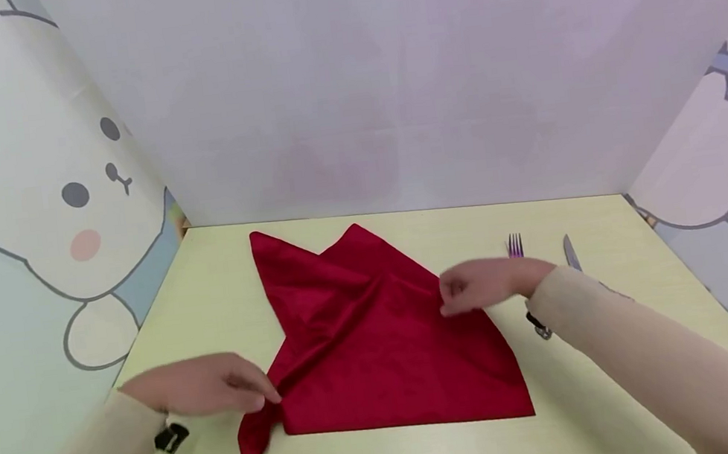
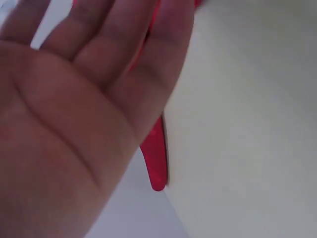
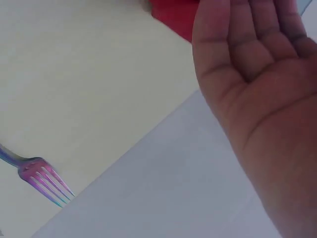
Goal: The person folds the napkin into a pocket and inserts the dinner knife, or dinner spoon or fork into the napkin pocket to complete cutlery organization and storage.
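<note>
A red cloth napkin (image 1: 392, 358) lies spread and partly folded on the pale table, with a crease running diagonally toward its left side. At its lower left my left hand (image 1: 200, 384) pinches the cloth, and a narrow bunched corner (image 1: 253, 438) hangs out below the fingertips. Over the right edge of the napkin is my right hand (image 1: 481, 285), its fingers bent; whether they grip the cloth is hidden. In the left wrist view a red tip of the cloth (image 2: 156, 163) shows beside the palm. The right wrist view shows a little cloth (image 3: 173, 17) past the fingers.
A shiny purple-tinted fork (image 1: 515, 246) lies right of the napkin, partly behind the right arm. Farther right is a knife (image 1: 571, 252), its lower part covered by the sleeve. A pale wall (image 1: 390, 104) rises behind the table, with cartoon-printed panels at both sides.
</note>
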Motion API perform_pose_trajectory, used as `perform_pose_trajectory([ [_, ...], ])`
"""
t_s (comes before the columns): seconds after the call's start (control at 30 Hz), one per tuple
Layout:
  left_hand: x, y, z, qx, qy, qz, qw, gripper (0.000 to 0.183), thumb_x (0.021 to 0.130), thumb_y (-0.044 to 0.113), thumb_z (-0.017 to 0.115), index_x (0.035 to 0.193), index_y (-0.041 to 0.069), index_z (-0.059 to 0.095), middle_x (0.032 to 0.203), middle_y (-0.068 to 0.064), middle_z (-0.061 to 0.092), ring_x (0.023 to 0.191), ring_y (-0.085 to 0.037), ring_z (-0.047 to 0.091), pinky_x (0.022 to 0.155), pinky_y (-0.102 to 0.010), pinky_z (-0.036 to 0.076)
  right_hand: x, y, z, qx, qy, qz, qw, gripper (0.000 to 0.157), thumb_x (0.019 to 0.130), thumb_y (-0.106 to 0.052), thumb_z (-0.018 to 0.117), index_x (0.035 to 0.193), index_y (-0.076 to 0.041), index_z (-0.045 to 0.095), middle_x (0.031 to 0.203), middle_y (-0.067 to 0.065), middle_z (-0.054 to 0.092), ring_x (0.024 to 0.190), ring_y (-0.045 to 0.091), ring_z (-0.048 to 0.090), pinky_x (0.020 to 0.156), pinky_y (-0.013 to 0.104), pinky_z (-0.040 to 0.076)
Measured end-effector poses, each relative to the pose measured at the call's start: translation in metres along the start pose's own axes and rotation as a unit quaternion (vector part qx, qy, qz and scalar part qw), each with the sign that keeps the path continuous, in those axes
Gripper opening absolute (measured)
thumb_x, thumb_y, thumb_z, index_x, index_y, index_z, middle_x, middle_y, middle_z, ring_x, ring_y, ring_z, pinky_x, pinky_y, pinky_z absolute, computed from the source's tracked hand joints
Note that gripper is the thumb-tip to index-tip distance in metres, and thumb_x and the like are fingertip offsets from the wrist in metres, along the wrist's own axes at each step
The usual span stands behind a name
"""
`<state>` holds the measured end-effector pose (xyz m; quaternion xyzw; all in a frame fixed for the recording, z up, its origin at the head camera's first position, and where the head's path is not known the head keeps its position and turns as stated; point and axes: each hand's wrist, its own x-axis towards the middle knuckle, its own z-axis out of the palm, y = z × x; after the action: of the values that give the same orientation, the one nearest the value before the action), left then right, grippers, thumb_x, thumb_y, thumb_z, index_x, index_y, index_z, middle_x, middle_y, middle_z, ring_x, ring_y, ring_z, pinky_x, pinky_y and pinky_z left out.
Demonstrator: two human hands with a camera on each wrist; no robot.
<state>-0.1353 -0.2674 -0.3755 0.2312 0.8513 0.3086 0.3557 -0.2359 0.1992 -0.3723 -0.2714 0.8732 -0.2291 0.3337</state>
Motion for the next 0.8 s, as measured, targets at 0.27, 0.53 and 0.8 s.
perform_pose_trajectory([
  [0.27, 0.062, -0.023, -0.071, -0.059, 0.153, -0.073, 0.9838, 0.042, 0.108, 0.026, 0.055, 0.138, -0.002, 0.057, 0.13, -0.019, 0.063, 0.115, -0.034, 0.063, 0.098, -0.047, 0.053, 0.07, 0.007, -0.021, -0.015, 0.153, 0.049, 0.987, 0.032, 0.101, -0.029, 0.061, 0.119, -0.003, 0.061, 0.112, 0.012, 0.064, 0.101, 0.027, 0.06, 0.09, 0.043, 0.049],
  [0.53, 0.111, -0.049, -0.094, -0.107, 0.284, -0.215, 0.9283, 0.067, 0.102, 0.029, 0.061, 0.148, -0.013, 0.038, 0.129, -0.026, 0.059, 0.1, -0.028, 0.068, 0.102, -0.046, 0.049, 0.104, 0.005, -0.018, 0.029, 0.19, 0.099, 0.976, 0.048, 0.097, -0.023, 0.063, 0.135, 0.005, 0.054, 0.129, 0.02, 0.061, 0.121, 0.034, 0.057, 0.104, 0.046, 0.046],
  [0.8, 0.126, -0.045, -0.092, -0.155, 0.28, -0.219, 0.922, 0.028, 0.086, 0.007, 0.063, 0.06, 0.012, 0.054, 0.055, 0.001, 0.055, 0.05, -0.011, 0.048, 0.054, -0.024, 0.043, 0.107, 0.016, -0.014, 0.032, 0.168, 0.105, 0.98, 0.017, 0.093, -0.014, 0.067, 0.105, -0.003, 0.071, 0.098, 0.007, 0.067, 0.095, 0.024, 0.059, 0.084, 0.038, 0.05],
])
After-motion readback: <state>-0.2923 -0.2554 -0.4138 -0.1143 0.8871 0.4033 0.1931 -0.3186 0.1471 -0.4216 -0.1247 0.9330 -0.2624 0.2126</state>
